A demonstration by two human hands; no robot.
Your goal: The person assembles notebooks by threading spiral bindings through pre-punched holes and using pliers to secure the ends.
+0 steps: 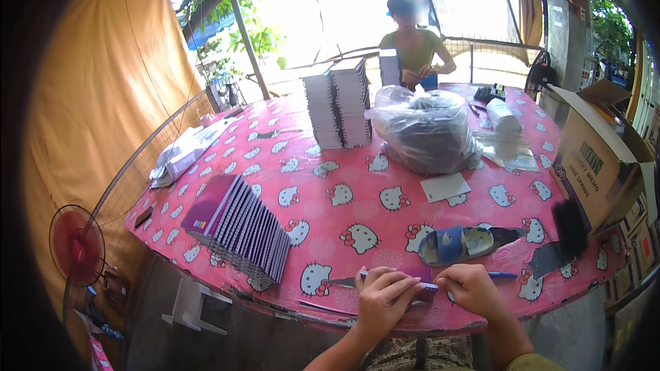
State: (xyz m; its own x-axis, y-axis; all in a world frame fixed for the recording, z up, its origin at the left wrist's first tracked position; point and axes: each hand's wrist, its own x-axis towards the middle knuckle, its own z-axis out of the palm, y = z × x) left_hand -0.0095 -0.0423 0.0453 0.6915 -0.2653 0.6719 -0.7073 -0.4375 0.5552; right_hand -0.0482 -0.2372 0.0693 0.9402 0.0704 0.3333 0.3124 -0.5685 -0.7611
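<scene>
One pink tabletop (364, 213) is flanked by an orange curtain (113, 117); at its near edge a purple notepad (427, 294), lengthwise left-to-right, is gripped by the left hand (385, 299); the right hand (473, 290) is curled, contents indiscernible.

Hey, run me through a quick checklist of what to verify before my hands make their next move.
1. Left hand on the purple notebook: ok, its fingers lie over it.
2. Right hand gripping securely: cannot tell; it is curled at the notebook's right end, its fingertips hidden.
3. Pointed grey tool away from the left hand: not ok, its tip shows right beside the fingers.
4. Purple notebook stack clear of both hands: ok, it stands apart to the left.
5. Space beside the right hand clear: not ok, a blue rod lies there.
</scene>
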